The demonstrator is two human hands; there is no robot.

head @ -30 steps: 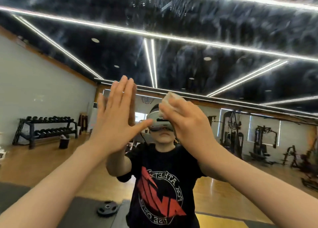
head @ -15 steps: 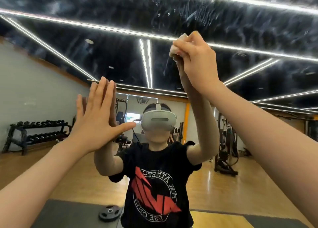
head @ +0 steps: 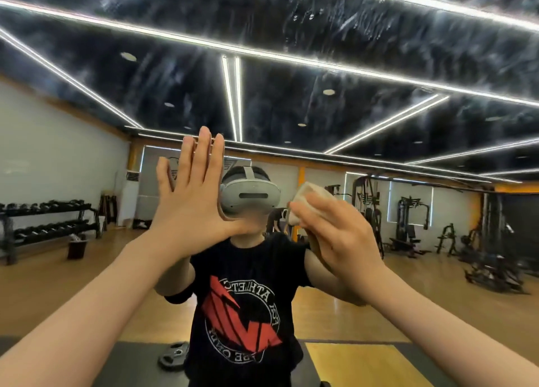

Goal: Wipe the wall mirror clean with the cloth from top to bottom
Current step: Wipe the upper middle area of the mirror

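From the head view, the right hand (head: 335,235) grips a wadded pale cloth (head: 306,197) against the mirror (head: 291,51) at about face height. Half a second ago it was pressing much higher, up among the reflected ceiling lights, so a downward stroke has just run and the top-to-bottom wipe seems under way. The left hand (head: 192,194) lies flat on the glass, fingers straight and released, holding nothing, much where it was before. Streaks and drips mark the upper glass, though whether they are dirt or wet cleaner is hard to tell. No mirror edge shows; open glass lies below and to both sides of the cloth.
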